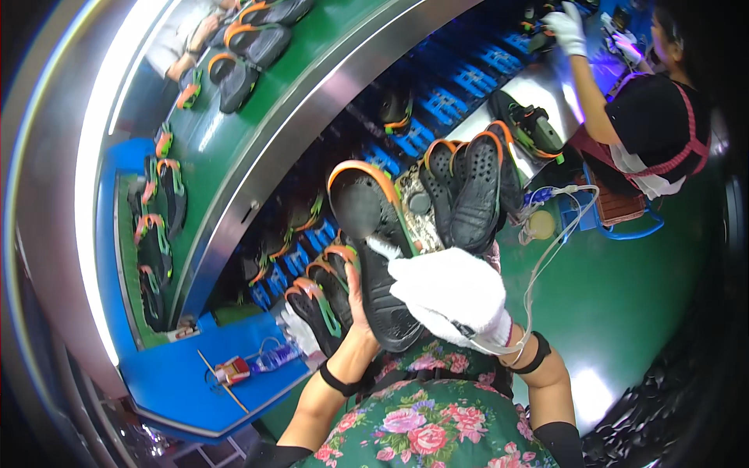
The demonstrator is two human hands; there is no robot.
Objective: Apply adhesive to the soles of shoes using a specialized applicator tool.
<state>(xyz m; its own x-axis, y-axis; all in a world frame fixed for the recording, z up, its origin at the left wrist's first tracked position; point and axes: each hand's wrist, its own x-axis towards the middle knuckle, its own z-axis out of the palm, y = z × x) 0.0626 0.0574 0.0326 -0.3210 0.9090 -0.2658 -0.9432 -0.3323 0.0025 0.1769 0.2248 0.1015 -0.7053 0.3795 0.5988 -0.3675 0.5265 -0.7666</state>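
Note:
A black clog with an orange and green heel strap (384, 292) is held upright in front of me, its heel end toward me. My bare left hand (360, 312) grips its left side, the thumb up along the edge. My right hand (452, 296), in a white knitted glove, is closed over the clog's right side. A white tip pokes out past the gloved fingers onto the shoe. Whatever the glove holds is mostly hidden, and a thin clear hose (538, 269) runs to that wrist.
Black clogs with orange straps (474, 191) stand just beyond, and more (312, 308) lie at left. A green conveyor (226, 168) carries clogs past a blue side table (187, 382). Beyond is a rack with blue holders (445, 105). A co-worker (651, 117) works at right, near a blue-framed stool (620, 210).

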